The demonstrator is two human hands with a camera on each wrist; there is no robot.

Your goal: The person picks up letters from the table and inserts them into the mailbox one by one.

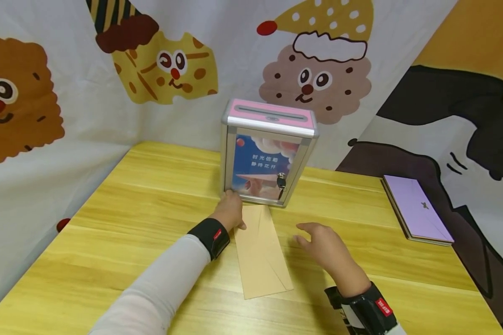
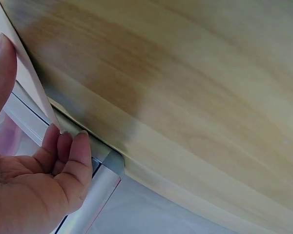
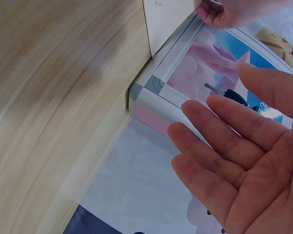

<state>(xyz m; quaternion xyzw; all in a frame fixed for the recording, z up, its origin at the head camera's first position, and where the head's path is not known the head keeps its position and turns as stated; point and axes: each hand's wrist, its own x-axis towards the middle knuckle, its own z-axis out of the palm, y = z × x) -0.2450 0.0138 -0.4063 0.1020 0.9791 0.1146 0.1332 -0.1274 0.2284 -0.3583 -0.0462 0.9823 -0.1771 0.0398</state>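
A beige envelope [image 1: 261, 260] lies on the table with its far end at the base of an upright pink-and-silver letter box [image 1: 270, 121]. My left hand [image 1: 228, 209] is at the box's lower left corner, its thumb over the envelope's left edge. In the left wrist view, bent fingertips [image 2: 80, 139] touch the box's bottom frame beside the envelope's corner [image 2: 36, 90], with the thumb well apart from them. Right of the envelope, my right hand [image 1: 324, 246] hovers with spread, relaxed fingers and holds nothing. Small keys [image 3: 234, 96] hang from the lock on the box's front.
Purple envelopes [image 1: 421, 209] lie stacked at the table's right edge. A cloth backdrop [image 1: 234, 56] with cartoon figures hangs behind the wood-grain table [image 1: 151, 186]. The box's top has a long slot [image 1: 270, 113].
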